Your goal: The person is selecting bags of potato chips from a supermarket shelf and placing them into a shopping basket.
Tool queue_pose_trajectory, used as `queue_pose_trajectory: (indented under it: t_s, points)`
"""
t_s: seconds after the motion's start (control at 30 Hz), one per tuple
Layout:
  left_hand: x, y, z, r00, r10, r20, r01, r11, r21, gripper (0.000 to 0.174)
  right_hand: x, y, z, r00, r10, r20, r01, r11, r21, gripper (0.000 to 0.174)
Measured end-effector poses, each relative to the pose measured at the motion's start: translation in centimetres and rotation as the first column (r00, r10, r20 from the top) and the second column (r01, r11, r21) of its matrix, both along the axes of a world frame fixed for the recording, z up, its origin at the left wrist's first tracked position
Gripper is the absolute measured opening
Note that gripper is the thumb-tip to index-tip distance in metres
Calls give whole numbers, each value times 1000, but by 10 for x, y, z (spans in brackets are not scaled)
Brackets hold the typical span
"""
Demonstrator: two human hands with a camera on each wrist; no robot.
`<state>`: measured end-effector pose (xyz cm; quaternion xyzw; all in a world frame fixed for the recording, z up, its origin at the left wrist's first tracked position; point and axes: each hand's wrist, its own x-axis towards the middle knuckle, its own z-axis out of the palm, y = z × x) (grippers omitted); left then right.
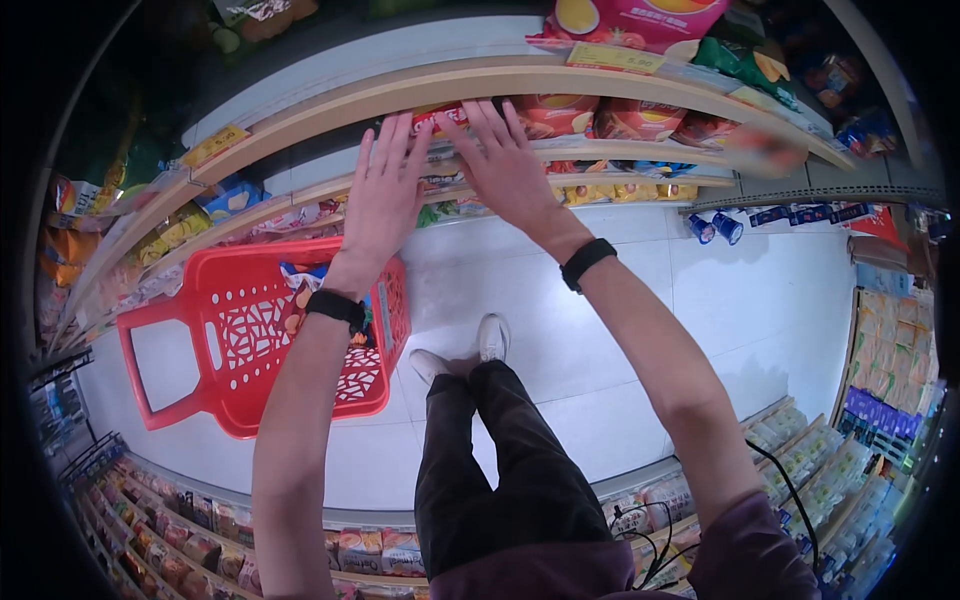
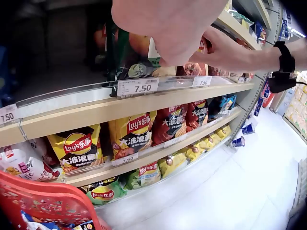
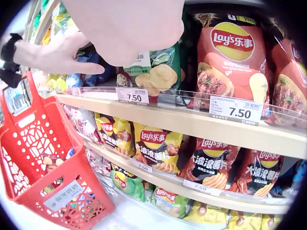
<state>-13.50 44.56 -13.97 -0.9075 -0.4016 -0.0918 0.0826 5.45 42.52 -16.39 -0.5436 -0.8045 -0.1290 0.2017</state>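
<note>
Both hands reach into a shelf of potato chip bags. In the head view my left hand [image 1: 385, 200] and right hand [image 1: 508, 180] lie side by side, fingers extended over the shelf edge. The fingertips are close to a red bag [image 1: 437, 120]. In the right wrist view my right hand [image 3: 132, 28] overlaps the top of a dark green chip bag [image 3: 158, 74], while my left hand [image 3: 55, 57] is to its left. The left wrist view shows the left hand [image 2: 168, 26] in front of the same green bag [image 2: 132, 55]; its fingers are hidden there.
A red shopping basket [image 1: 205, 290] with some packets inside stands on the floor at left. Red Lay's bags [image 3: 232, 60] fill the shelf to the right. A clear lip with price tags [image 3: 235, 111] edges the shelf, and lower shelves hold yellow bags [image 2: 132, 134].
</note>
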Motion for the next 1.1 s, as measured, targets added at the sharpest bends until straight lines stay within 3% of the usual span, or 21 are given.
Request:
queue_pose_trajectory:
  t_s: [0.03,0.17,0.27,0.33,0.37,0.43,0.5,0.57,0.63,0.67,0.73,0.77,0.8,0.87,0.97,1.1]
  points:
    - [0,2,4,999,-21,38,19,998,52,80,0,0,0,995,16,-98,-13,999,34,64]
    - [5,11,17,989,77,-126,-77,997,2,74,5,11,1,999,-33,-44,33,999,2,58]
    - [2,10,18,992,52,-118,-51,999,10,77,5,10,10,998,-53,-16,53,998,-22,57]
    - [-8,-3,18,999,31,-12,-31,999,-11,80,5,-7,19,996,-89,-11,89,996,-12,58]
    - [-15,-13,16,999,18,42,-17,1000,-16,82,9,-19,21,996,-83,-21,81,992,-92,61]
    - [-42,-38,0,998,66,-20,-68,984,-168,84,17,-48,1,991,-132,-11,128,980,-149,65]
    - [-76,-80,-10,998,59,-34,-67,958,-280,78,26,-93,-24,984,-179,3,170,930,-327,66]
    - [-119,-130,-48,983,177,-44,-178,879,-442,64,28,-145,-32,974,-224,42,213,828,-518,68]
    - [-167,-191,-81,940,296,-170,-337,725,-600,59,30,-202,-41,964,-259,57,242,772,-588,67]
    - [-197,-225,-98,945,294,-141,-320,748,-582,57,31,-227,-42,957,-284,56,252,723,-643,66]
    - [-249,-297,-121,872,458,-173,-444,588,-676,56,31,-271,-37,948,-313,61,260,648,-716,64]
    - [-267,-328,-110,821,526,-223,-488,441,-754,54,32,-286,-34,946,-317,66,261,626,-735,62]
    - [-300,-371,-129,816,524,-245,-520,479,-707,51,34,-297,-30,943,-323,79,272,611,-744,61]
    - [-341,-433,-118,723,608,-327,-586,291,-756,46,36,-313,-20,938,-331,100,285,577,-765,57]
    - [-386,-513,-113,581,753,-309,-648,198,-735,38,38,-315,-8,906,-411,103,327,524,-786,55]
    - [-409,-568,-111,420,861,-286,-704,111,-701,33,34,-304,3,899,-436,29,324,620,-714,51]
